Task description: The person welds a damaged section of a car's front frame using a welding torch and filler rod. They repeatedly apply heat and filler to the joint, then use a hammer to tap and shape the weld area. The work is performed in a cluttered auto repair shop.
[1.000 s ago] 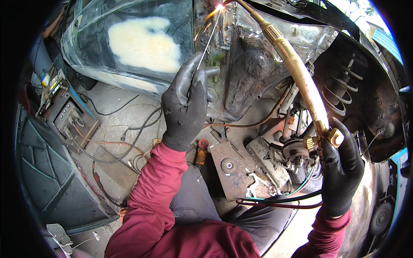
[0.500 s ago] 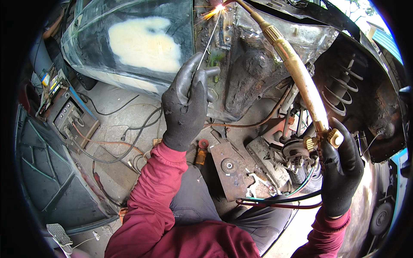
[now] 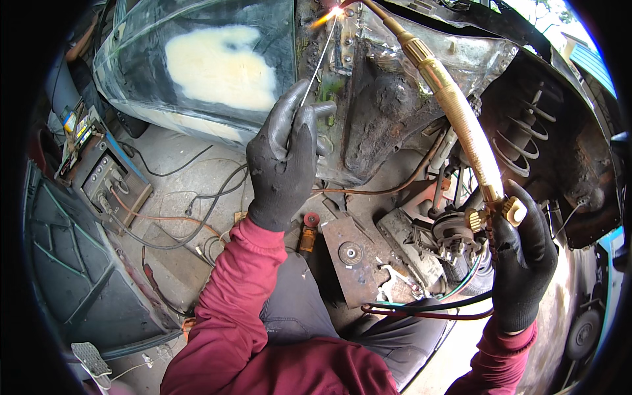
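Observation:
My right hand (image 3: 523, 257), in a black glove, is closed round the rear end of a brass gas welding torch (image 3: 457, 112), beside its valve knobs. The torch slants up and left, and its tip lies at a bright flame (image 3: 332, 14) near the top edge. A thin filler rod (image 3: 320, 62) is pinched in my black-gloved left hand (image 3: 283, 155); its far end reaches that glowing spot on the bare, rusty car body panel (image 3: 388, 99). Dark and red hoses (image 3: 428, 309) hang by my right wrist.
A car door (image 3: 197, 118) with a cream filler patch is at the upper left. A welding machine (image 3: 112, 181) with cables stands at left, near a loose dark panel (image 3: 66, 263). An angle grinder (image 3: 308, 232) and a rusty plate (image 3: 349, 257) lie below; a coil spring (image 3: 523, 135) hangs right.
Both hands, the torch and the rod keep almost the same place. The spray of sparks at the torch tip has shrunk to a narrower orange streak.

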### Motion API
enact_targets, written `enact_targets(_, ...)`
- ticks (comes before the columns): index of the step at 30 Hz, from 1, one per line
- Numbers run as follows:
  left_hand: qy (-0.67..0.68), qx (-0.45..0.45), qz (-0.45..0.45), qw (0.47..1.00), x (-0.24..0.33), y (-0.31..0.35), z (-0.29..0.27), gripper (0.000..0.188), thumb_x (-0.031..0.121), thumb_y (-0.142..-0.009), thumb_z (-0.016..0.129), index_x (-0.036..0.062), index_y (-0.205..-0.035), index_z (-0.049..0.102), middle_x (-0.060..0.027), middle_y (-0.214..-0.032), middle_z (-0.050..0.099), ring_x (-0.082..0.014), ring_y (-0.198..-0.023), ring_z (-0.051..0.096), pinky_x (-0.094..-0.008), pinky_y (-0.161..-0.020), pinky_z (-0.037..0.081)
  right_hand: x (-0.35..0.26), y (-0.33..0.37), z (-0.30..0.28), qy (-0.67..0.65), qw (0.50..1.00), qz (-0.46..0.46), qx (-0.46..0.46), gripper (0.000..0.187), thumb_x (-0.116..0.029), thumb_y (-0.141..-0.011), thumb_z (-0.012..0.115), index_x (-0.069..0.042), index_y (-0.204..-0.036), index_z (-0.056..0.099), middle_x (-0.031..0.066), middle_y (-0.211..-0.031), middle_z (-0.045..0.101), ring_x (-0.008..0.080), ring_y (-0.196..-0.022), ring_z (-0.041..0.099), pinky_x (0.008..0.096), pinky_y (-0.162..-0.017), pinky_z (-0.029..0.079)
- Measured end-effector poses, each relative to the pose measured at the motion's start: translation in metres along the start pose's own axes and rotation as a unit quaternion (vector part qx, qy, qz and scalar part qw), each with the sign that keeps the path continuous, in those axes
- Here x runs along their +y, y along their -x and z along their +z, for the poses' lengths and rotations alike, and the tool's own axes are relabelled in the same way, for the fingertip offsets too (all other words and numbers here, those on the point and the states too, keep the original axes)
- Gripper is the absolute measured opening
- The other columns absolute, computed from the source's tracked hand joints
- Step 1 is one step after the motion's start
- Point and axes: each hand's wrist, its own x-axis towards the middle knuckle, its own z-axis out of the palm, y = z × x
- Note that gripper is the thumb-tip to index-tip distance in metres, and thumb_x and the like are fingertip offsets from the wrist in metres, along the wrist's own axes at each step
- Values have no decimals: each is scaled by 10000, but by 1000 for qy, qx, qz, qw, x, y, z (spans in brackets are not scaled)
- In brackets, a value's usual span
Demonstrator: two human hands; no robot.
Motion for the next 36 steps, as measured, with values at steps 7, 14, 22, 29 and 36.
enact_targets(7, 7, 0, 1, 1000, -2, -1, 0, 478, 221, -1173, 498, -52, -1565, 491, -206, -1191, 782, -40, -699, 663, -214, -629, 547, -2, 1, 0, 3, 1000, 21, 0, 403, -46, -999, 733, 16, -1396, 692, 132, -1238, 753, 204, -1151, 701, 363, -1055, 534)
enact_targets(14, -1, 7, -7, 1000, 0, -1, 1, 455, 209, -1166, 506, -37, -1548, 516, -177, -1183, 793, -44, -677, 654, -228, -623, 549, -2, 1, -1, 18, 1000, -1, -2, 403, -54, -1003, 735, 21, -1397, 689, 131, -1251, 748, 203, -1176, 690, 362, -1060, 529)
enact_targets(22, 10, 11, -7, 1000, -2, -2, 1, 432, 199, -1153, 526, -21, -1525, 550, -130, -1171, 812, -65, -687, 665, -260, -637, 561, 0, 2, 1, -25, 999, 39, 1, 396, -68, -1012, 738, 27, -1394, 688, 129, -1250, 745, 202, -1170, 692, 362, -1054, 533)
enact_targets(29, -5, 7, 3, 1000, -3, -2, 0, 445, 211, -1161, 515, -23, -1539, 533, -153, -1178, 802, -60, -689, 664, -248, -636, 556, -1, 1, 0, 5, 1000, 11, 1, 387, -58, -1010, 736, 10, -1389, 696, 129, -1238, 749, 201, -1161, 692, 363, -1045, 534)
enact_targets(36, -3, 1, 5, 1000, -4, -2, 1, 468, 231, -1175, 495, -32, -1562, 505, -197, -1190, 784, -50, -694, 667, -223, -629, 549, 0, 1, 0, 21, 1000, -9, -2, 386, -55, -1011, 730, 11, -1390, 696, 131, -1244, 749, 202, -1160, 691, 361, -1047, 532)
